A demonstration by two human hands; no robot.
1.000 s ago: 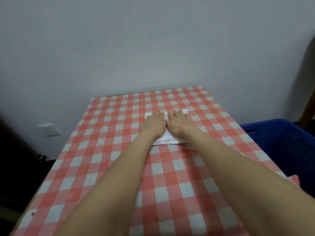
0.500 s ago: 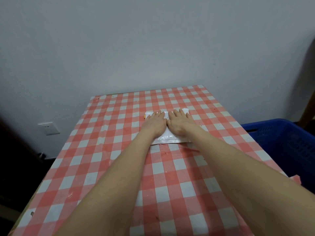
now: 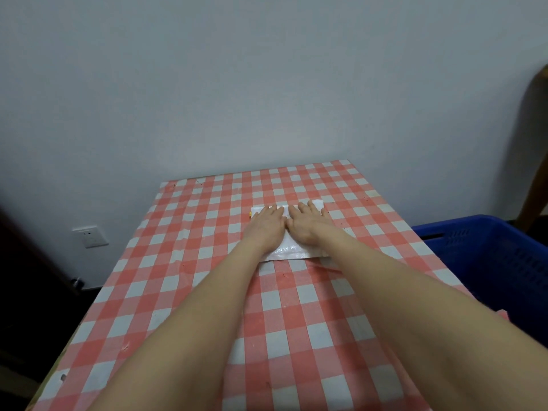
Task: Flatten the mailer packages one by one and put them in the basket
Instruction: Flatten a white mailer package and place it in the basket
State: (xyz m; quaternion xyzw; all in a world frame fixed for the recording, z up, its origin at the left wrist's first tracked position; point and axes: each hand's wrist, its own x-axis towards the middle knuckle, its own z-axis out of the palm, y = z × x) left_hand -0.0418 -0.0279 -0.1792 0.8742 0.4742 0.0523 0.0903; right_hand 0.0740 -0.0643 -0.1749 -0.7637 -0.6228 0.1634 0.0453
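Both hands lie palm down, fingers flat and spread, side by side on a white mailer package point(image 3: 292, 253) near the middle of the table point(image 3: 207, 262), which wears a red-and-white checked cloth: the left hand point(image 3: 267, 225) toward 9 o'clock on the package, the right hand point(image 3: 307, 223) toward 3 o'clock, thumbs nearly touching. At 3 o'clock from the table stands a blue basket point(image 3: 486, 256), just beside its edge. At 9 o'clock, a white wall socket point(image 3: 90, 236) sits low on the wall.
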